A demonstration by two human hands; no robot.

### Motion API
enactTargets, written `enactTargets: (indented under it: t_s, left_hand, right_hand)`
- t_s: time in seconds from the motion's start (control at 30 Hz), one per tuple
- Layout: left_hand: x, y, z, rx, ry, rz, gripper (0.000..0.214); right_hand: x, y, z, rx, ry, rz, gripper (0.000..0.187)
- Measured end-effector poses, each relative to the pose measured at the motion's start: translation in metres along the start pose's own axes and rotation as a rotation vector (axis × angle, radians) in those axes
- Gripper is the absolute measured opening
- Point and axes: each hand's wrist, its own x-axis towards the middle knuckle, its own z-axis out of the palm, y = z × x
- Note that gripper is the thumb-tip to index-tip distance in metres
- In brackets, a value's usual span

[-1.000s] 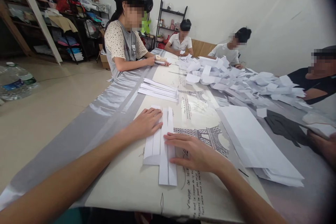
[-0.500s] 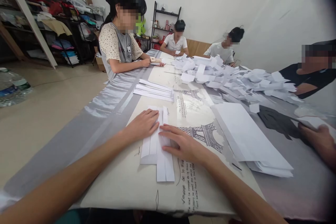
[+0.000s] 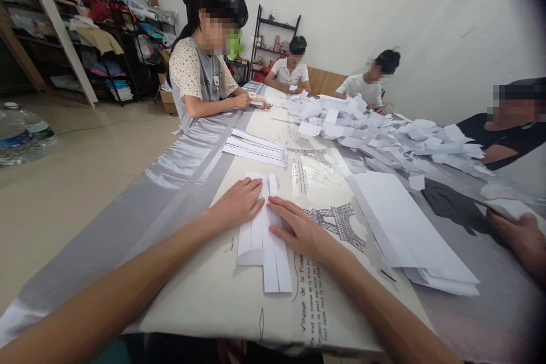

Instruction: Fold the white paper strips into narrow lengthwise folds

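Note:
Folded white paper strips [image 3: 273,273] lie lengthwise in front of me on the printed tablecloth [image 3: 205,290], side by side and partly overlapping. My left hand [image 3: 241,202] rests palm down on the upper left of the strips, fingers lying on the paper. To its right, my right hand [image 3: 301,227] lies over the right-hand strip with its fingers stretched out and the thumb a little apart. Both hands press on the paper without gripping it. The paper directly under my fingers is hidden.
Beyond my hands lie several long paper strips [image 3: 256,148]. A stack of white paper [image 3: 401,222] is at right, and a heap of cut paper pieces [image 3: 367,119] stretches behind it. Co-workers sit around the table; one co-worker's hand [image 3: 520,239] holds something dark at far right.
The view has shifted slightly, so the scene sits a little further right. Both hands stay on the strips; the right hand's fingers lie closer together than before.

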Motion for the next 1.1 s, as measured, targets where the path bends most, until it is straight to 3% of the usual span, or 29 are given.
enactTargets:
  t_s: [1.1]
  left_hand:
    - [-0.001, 0.007, 0.0, -0.033, 0.0, 0.019, 0.046]
  right_hand:
    - [0.01, 0.004, -0.001, -0.025, 0.037, -0.004, 0.055]
